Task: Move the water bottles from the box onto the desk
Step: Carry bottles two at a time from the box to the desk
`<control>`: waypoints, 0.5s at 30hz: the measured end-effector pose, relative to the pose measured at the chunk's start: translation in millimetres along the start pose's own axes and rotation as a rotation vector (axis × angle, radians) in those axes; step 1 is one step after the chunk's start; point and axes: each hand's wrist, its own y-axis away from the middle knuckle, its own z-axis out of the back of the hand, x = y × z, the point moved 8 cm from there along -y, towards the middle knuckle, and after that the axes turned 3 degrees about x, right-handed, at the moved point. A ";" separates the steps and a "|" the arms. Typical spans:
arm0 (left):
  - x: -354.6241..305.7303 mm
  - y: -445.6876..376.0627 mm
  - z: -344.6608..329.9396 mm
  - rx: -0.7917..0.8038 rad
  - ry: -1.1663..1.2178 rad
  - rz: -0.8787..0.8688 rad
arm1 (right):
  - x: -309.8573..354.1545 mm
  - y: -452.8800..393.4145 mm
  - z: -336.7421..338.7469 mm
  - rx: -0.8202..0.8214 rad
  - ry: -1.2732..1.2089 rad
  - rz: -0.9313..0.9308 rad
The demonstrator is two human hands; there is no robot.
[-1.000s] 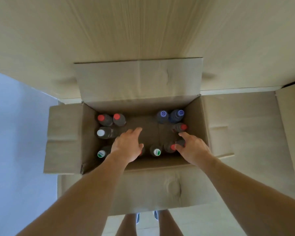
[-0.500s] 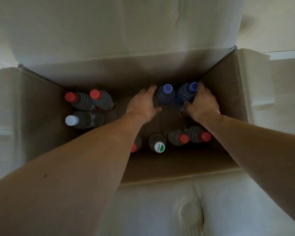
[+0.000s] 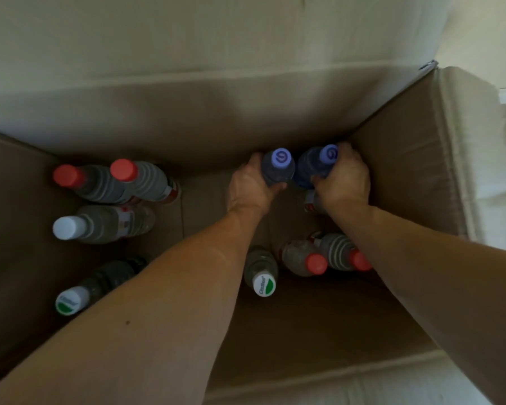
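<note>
Hands reach deep into the open brown cardboard box (image 3: 415,171), at its far right corner. The left hand (image 3: 250,190) curls round a dark blue plastic bottle with a purple cap (image 3: 276,168); the right hand (image 3: 343,182) grips the neighbouring blue bottle, likewise purple-capped (image 3: 316,166). Red-capped (image 3: 146,179), white-capped (image 3: 105,223) and green-and-white-capped clear bottles (image 3: 260,270) stand upright on the box floor around them.

Both arms are reaching down and forward. The left hand (image 3: 250,187) and right hand (image 3: 345,182) are each curling their fingers in a grip.
</note>
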 end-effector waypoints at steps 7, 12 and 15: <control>2.3 -1.4 2.9 -0.054 0.056 -0.084 | -0.4 -5.0 -7.3 0.003 0.020 -0.008; 13.6 1.3 10.5 -0.029 0.086 -0.078 | 16.6 -2.1 -18.6 0.068 0.110 0.068; 21.1 7.2 20.5 -0.002 0.065 -0.081 | 27.7 1.7 -20.3 0.106 0.081 0.141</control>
